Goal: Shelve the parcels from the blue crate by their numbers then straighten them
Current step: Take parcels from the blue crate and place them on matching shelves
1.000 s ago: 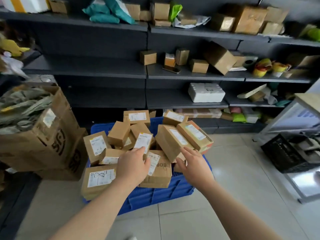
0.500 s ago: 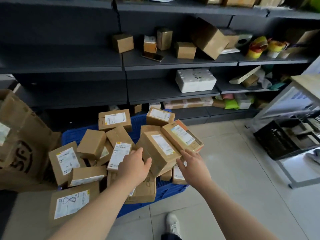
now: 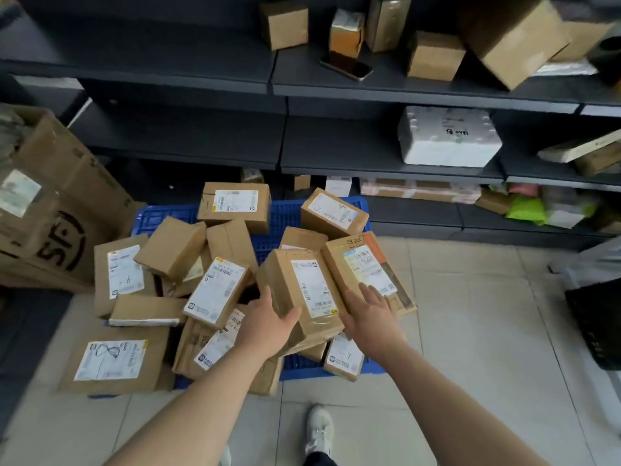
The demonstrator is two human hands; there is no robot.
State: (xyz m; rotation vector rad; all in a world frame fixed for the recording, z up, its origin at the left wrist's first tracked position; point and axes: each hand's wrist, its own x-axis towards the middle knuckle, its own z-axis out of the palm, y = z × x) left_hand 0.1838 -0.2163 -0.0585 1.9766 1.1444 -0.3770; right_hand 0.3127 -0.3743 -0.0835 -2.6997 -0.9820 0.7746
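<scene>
Centre of the heap: the brown cardboard parcel with a long white label [image 3: 304,290] lies tilted on top of the others, toward the near right corner of the blue plastic crate [image 3: 282,223]. The left hand [image 3: 268,326] has it by the near left corner, thumb clamped across the taped end, fingers mostly hidden down the side. The right hand [image 3: 371,317] is flat, fingers straight, laid on the orange-taped parcel [image 3: 369,260] just beside it, holding nothing.

So this looks like the pick: one parcel being singled out for shelving. Next, I'd say, the right hand must close on the far side, lift the parcel off its neighbours and get the number read before choosing a spot on the dark grey metal shelves [image 3: 336,156] behind the crate.

Against half a second ago, the left thumb has swung onto the parcel and the right hand has slid forward onto the neighbour.
</scene>
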